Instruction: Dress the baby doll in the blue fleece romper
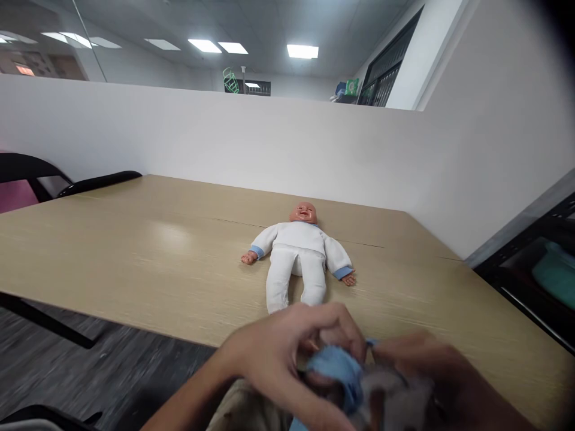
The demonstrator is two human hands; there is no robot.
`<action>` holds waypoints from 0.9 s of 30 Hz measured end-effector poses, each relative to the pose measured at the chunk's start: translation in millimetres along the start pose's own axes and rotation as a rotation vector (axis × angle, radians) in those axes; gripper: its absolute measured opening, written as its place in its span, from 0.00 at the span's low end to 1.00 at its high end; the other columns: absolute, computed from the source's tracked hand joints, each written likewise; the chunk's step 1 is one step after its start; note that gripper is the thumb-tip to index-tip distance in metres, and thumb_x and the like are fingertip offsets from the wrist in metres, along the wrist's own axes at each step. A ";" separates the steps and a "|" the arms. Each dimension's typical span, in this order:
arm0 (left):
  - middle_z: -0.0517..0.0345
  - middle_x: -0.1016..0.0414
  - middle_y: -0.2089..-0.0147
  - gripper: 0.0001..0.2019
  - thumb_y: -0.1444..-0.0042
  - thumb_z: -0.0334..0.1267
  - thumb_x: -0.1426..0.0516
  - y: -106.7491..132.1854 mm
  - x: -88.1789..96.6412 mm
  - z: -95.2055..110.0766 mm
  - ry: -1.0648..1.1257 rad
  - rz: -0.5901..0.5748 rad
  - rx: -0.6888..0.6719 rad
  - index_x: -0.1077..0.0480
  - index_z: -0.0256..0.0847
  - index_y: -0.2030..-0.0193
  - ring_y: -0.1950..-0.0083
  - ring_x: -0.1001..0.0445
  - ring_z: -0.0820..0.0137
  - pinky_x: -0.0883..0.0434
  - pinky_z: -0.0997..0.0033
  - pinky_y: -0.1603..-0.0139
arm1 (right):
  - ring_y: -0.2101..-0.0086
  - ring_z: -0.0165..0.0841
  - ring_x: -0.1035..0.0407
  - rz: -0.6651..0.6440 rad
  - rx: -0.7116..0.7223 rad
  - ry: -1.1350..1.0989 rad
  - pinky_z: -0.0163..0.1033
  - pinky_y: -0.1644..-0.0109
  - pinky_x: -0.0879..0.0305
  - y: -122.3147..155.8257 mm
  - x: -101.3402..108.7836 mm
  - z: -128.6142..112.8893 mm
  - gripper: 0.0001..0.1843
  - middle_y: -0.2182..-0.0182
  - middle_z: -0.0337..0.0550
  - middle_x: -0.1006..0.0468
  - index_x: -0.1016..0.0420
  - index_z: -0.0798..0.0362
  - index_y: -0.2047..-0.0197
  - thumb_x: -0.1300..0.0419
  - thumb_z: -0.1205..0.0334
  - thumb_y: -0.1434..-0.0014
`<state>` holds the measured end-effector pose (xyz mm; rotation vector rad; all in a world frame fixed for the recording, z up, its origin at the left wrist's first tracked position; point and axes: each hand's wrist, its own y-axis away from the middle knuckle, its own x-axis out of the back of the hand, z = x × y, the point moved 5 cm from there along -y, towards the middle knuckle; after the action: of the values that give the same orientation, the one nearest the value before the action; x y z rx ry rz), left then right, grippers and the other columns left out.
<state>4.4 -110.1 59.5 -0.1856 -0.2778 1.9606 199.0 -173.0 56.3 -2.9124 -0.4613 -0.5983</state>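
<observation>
Pale wooden table point(135, 251) under office lights. Curled shut around blue cloth point(335, 365): left hand point(287, 359) and right hand point(431, 383). Just beyond knuckles, doll point(299, 251) lying face-up, already suited in white; cloth apparently not yet on it.

no text, label, brand or number can be read anywhere. the green box point(351, 86) at the far right, beyond the white partition point(179, 131), bears print too small and blurred to make out. the near blue cloth point(335, 364) is a blur.
</observation>
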 end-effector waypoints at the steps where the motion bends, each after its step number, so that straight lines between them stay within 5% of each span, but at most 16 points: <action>1: 0.65 0.30 0.68 0.31 0.59 0.50 0.21 -5.5 8.3 9.8 -0.015 -0.010 0.062 0.30 0.42 0.56 0.73 0.36 0.77 0.37 0.79 0.76 | 0.69 0.44 0.26 -0.036 0.033 0.004 0.43 0.68 0.27 -12.3 5.5 -11.5 0.23 0.72 0.46 0.21 0.13 0.47 0.67 0.23 0.36 0.53; 5: 0.63 0.28 0.67 0.22 0.54 0.46 0.23 -27.0 44.6 44.7 -0.326 0.049 0.057 0.25 0.41 0.58 0.68 0.31 0.73 0.33 0.76 0.70 | 0.72 0.32 0.30 0.057 0.121 -0.078 0.32 0.71 0.33 -65.7 29.5 -49.9 0.15 0.73 0.40 0.21 0.17 0.50 0.66 0.23 0.48 0.46; 9: 0.57 0.23 0.62 0.14 0.43 0.46 0.29 -45.0 68.0 59.7 -0.411 -0.008 -0.065 0.23 0.39 0.58 0.60 0.25 0.68 0.27 0.71 0.58 | 0.70 0.31 0.27 0.106 0.067 -0.114 0.30 0.69 0.31 -100.3 38.7 -56.9 0.15 0.70 0.38 0.20 0.18 0.50 0.61 0.23 0.51 0.44; 14: 0.57 0.25 0.64 0.18 0.42 0.53 0.31 -57.2 102.3 44.3 -0.331 0.119 -0.043 0.25 0.38 0.60 0.61 0.25 0.67 0.26 0.69 0.58 | 0.56 0.39 0.23 -0.068 0.243 -0.074 0.35 0.56 0.25 -122.9 57.0 -31.7 0.35 0.53 0.42 0.17 0.21 0.43 0.43 0.18 0.48 0.53; 18: 0.56 0.23 0.61 0.21 0.44 0.55 0.30 -61.2 127.3 35.2 -0.336 0.218 -0.003 0.24 0.38 0.59 0.57 0.23 0.66 0.24 0.68 0.55 | 0.54 0.43 0.21 -0.221 0.143 -0.102 0.41 0.50 0.24 -139.2 69.4 3.5 0.29 0.54 0.46 0.15 0.17 0.49 0.47 0.20 0.48 0.50; 22: 0.52 0.20 0.52 0.22 0.45 0.49 0.27 -65.5 141.4 41.1 -0.361 0.056 0.040 0.22 0.38 0.51 0.49 0.22 0.63 0.24 0.65 0.46 | 0.60 0.43 0.19 -0.196 0.135 -0.258 0.41 0.57 0.24 -151.5 74.2 13.2 0.28 0.59 0.47 0.13 0.15 0.50 0.50 0.22 0.42 0.48; 25: 0.49 0.20 0.47 0.20 0.44 0.45 0.27 -70.5 150.5 43.9 -0.370 -0.086 0.082 0.22 0.37 0.50 0.44 0.22 0.61 0.25 0.63 0.42 | 0.54 0.45 0.19 -0.130 0.177 -0.257 0.43 0.50 0.23 -164.8 76.5 13.4 0.28 0.54 0.49 0.14 0.17 0.49 0.47 0.24 0.42 0.44; 27: 0.50 0.19 0.48 0.18 0.42 0.44 0.28 -76.6 160.7 44.5 -0.351 -0.050 0.042 0.23 0.37 0.50 0.44 0.22 0.61 0.25 0.62 0.41 | 0.47 0.49 0.21 -0.135 0.159 -0.200 0.47 0.44 0.24 -176.9 75.0 17.5 0.32 0.48 0.51 0.15 0.19 0.50 0.42 0.24 0.43 0.45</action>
<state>-2.7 61.7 123.4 0.1945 -0.4644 1.9413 214.0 17.6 82.6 -2.8161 -0.7002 -0.2710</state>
